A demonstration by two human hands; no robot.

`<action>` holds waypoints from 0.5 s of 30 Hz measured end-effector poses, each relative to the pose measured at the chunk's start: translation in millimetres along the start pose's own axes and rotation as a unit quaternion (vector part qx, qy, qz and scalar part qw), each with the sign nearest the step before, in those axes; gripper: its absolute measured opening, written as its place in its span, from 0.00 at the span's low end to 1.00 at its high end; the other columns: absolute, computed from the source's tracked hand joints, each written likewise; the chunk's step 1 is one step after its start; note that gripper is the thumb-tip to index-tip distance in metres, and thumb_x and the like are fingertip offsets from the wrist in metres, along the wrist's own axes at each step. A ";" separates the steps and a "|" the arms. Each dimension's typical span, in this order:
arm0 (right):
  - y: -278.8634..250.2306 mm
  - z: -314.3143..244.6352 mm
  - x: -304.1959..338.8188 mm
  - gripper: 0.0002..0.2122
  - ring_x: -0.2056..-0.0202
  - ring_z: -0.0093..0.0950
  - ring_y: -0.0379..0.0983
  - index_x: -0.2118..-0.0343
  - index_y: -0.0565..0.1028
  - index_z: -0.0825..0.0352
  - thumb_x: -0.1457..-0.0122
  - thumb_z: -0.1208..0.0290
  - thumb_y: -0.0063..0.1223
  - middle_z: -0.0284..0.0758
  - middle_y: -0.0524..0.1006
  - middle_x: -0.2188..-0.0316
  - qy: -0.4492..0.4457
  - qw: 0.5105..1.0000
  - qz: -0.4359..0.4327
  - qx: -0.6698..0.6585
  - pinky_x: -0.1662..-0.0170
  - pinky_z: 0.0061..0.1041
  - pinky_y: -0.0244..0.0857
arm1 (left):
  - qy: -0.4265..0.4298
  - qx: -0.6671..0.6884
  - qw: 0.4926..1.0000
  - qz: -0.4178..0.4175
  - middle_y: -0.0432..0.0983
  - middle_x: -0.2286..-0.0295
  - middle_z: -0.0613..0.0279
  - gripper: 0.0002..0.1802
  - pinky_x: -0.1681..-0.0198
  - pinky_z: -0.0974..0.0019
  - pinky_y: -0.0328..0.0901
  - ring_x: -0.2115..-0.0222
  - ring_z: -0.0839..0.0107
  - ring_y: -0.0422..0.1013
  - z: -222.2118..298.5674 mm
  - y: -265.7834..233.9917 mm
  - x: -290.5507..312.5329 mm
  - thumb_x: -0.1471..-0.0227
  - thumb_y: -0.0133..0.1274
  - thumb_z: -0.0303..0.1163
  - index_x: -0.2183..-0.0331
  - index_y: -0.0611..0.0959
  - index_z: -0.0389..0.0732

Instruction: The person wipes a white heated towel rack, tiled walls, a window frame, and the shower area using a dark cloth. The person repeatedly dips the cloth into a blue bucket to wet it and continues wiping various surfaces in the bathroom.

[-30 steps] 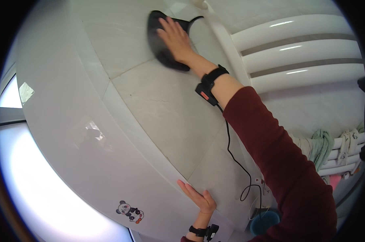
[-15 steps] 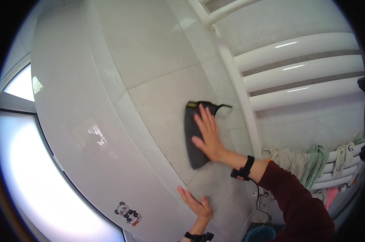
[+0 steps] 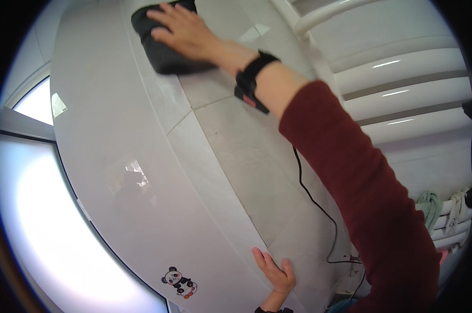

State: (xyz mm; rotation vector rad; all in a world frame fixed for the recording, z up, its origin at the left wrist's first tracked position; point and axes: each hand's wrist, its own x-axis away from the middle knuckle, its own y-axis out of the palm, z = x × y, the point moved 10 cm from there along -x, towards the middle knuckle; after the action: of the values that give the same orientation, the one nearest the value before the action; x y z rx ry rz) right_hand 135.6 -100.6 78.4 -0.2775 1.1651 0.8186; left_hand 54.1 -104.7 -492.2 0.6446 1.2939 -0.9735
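Note:
At the top of the view, my right hand lies with fingers spread on a dark grey cloth, pressing it to the pale tiled wall. The cloth reaches the light strip beside a glossy white curved surface. Low in the view, my left hand has its fingers stretched out against the tiles near that surface's edge. Nothing shows in it. Both wrists wear black straps.
A white ladder-like towel rail fills the upper right. Towels, one of them green, hang on lower bars. A black cable runs below my right arm. A panda sticker and a bright frosted window are at the left.
My right hand has moved up and to the left across the tiles, taking the cloth along. My left hand stays low against the wall, slightly further right in the picture.

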 end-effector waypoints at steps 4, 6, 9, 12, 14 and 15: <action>22.2 74.5 -38.5 0.28 0.30 0.50 0.44 0.31 0.55 0.52 0.31 0.50 0.36 0.41 0.48 0.28 0.113 0.991 -0.070 -0.018 0.31 0.52 0.43 | 0.012 -0.013 1.000 -0.003 0.39 0.34 0.30 0.43 0.32 0.41 0.41 0.33 0.35 0.41 -1.5 0.9 3.0 0.44 0.52 0.28 0.33 0.51 0.34; 31.3 84.8 -41.8 0.27 0.30 0.54 0.43 0.33 0.58 0.44 0.35 0.75 0.37 0.37 0.44 0.27 -0.005 0.985 -0.097 0.146 0.33 0.57 0.46 | 0.021 -0.012 1.000 -0.002 0.39 0.34 0.29 0.43 0.32 0.40 0.41 0.33 0.35 0.41 -1.3 0.6 3.9 0.44 0.52 0.28 0.33 0.51 0.34; 41.8 131.0 -46.2 0.32 0.30 0.51 0.42 0.32 0.55 0.47 0.39 0.81 0.38 0.39 0.45 0.28 0.008 0.980 -0.111 0.163 0.30 0.53 0.44 | 0.026 -0.003 1.000 0.001 0.41 0.34 0.28 0.43 0.33 0.40 0.42 0.33 0.34 0.42 -1.6 -1.0 5.3 0.44 0.53 0.28 0.33 0.52 0.33; 43.4 177.4 -34.4 0.33 0.29 0.48 0.43 0.31 0.53 0.52 0.40 0.84 0.36 0.41 0.46 0.28 0.029 0.979 -0.108 0.172 0.29 0.48 0.40 | 0.029 -0.008 1.000 -0.010 0.37 0.34 0.27 0.40 0.32 0.42 0.41 0.33 0.35 0.41 -0.7 0.4 6.7 0.44 0.48 0.24 0.33 0.52 0.31; 39.2 214.5 -14.1 0.32 0.30 0.50 0.43 0.30 0.51 0.53 0.38 0.82 0.36 0.44 0.47 0.29 0.099 0.983 -0.089 0.123 0.29 0.44 0.41 | 0.028 -0.022 0.999 -0.011 0.38 0.34 0.27 0.40 0.32 0.41 0.41 0.33 0.35 0.41 -0.8 0.2 7.5 0.44 0.48 0.24 0.33 0.51 0.31; 35.4 236.4 1.5 0.32 0.30 0.51 0.43 0.30 0.50 0.53 0.37 0.81 0.36 0.46 0.48 0.29 0.162 0.982 -0.068 0.071 0.29 0.43 0.42 | 0.025 -0.026 0.999 -0.012 0.38 0.34 0.27 0.40 0.32 0.41 0.41 0.33 0.35 0.42 -1.1 0.2 7.8 0.43 0.48 0.24 0.34 0.51 0.30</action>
State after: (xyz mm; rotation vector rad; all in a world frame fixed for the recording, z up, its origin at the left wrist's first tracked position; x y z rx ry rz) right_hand 277.3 63.6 179.0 -0.3783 1.4842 0.5789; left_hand 53.6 -105.5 -500.0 0.6185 1.3703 -0.9457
